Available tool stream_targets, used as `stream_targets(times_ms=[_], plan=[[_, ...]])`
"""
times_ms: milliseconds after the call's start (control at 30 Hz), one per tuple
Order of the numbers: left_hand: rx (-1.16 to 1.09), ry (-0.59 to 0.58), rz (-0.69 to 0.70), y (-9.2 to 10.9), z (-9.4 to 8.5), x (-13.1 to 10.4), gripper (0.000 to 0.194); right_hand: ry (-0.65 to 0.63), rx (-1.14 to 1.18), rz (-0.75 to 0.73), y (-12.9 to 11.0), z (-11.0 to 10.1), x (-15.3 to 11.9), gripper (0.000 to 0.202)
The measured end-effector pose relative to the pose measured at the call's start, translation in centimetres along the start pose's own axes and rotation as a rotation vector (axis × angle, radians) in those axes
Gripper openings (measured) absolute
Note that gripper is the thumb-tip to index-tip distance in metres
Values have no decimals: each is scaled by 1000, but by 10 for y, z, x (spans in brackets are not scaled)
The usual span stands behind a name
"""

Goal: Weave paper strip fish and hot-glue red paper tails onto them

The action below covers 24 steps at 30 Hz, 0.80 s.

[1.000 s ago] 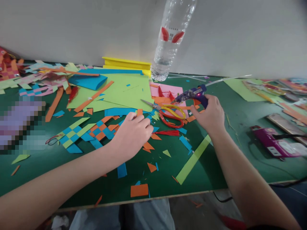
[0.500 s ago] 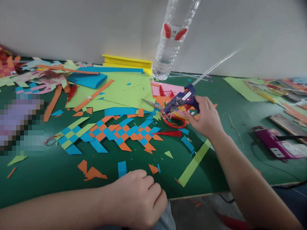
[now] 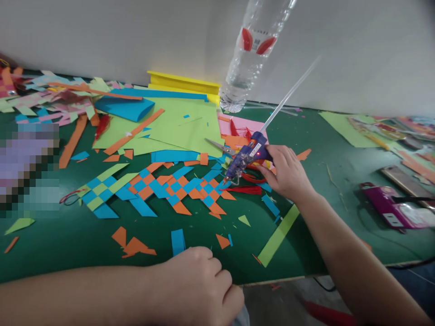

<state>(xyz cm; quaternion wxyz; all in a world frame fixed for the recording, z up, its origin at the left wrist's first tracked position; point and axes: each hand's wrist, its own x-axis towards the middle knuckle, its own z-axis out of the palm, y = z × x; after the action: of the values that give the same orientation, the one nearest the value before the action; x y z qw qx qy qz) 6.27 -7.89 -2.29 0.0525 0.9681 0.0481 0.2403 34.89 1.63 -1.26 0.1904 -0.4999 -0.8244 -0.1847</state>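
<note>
My right hand is wrapped round the handle of a dark blue hot glue gun, which has a small red light lit and a clear glue stick poking out behind. The nozzle points down at the right end of a woven paper fish chain in blue, orange and green, by a red tassel. Whether the nozzle touches the paper, I cannot tell. Scissors with red handles lie partly behind the gun. At the table's front edge my left hand is closed in a fist; its fingertips are hidden. Beside it is a folded blue strip.
Green paper sheets lie behind the chain, with a water bottle against the wall. Paper scraps litter the green table. At right are a purple plug adapter and a phone.
My right hand has moved the glue gun left and slightly down, bringing its nozzle to the chain's right end. My left hand stays closed near the front edge. The view has shifted slightly.
</note>
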Motion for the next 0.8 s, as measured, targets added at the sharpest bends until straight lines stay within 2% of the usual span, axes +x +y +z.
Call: stream_targets(times_ms=[233,367,467,800], plan=[[7,-84,-4,-1,6,-4,23,-25,13,-5,4,1,-2,43],[5,-59,-14,-2,8,-5,24,-38,26,34,5,1,-2,40],[0,-34,-24,-2,8,-5,24,-25,34,12,4,0,-1,38],[26,-77,-9,-2,8,-5,27,-35,43,-1,2,0,0,41]])
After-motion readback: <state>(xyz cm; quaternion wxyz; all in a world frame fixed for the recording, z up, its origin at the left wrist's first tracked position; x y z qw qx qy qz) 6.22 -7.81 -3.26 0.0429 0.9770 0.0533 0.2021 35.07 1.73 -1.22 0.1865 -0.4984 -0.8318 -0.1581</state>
